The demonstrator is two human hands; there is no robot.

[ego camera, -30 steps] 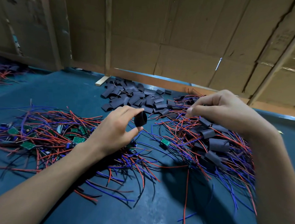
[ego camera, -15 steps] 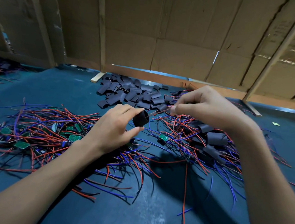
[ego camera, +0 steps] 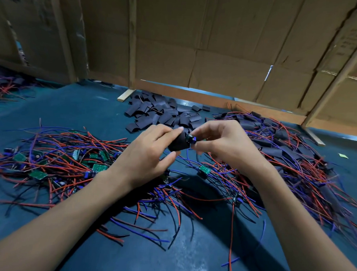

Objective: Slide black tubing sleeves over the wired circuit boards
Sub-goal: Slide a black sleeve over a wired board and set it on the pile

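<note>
My left hand (ego camera: 150,154) pinches a black tubing sleeve (ego camera: 178,143) between thumb and fingers, its open end facing right. My right hand (ego camera: 220,145) pinches a wired circuit board (ego camera: 191,139) at the sleeve's mouth; only a dark and blue tip of it shows between the fingers. Red, blue and black wires hang from the board below the hands. A heap of bare green boards with wires (ego camera: 66,161) lies at the left. Boards covered with sleeves (ego camera: 285,152) are heaped at the right.
A pile of loose flat black sleeves (ego camera: 162,114) lies behind the hands on the blue table (ego camera: 188,254). Cardboard walls (ego camera: 218,55) with wooden battens close the back. More wires (ego camera: 3,86) lie at the far left.
My right hand has come left from the covered pile with a board and met the sleeve. My left hand has kept hold of the sleeve.
</note>
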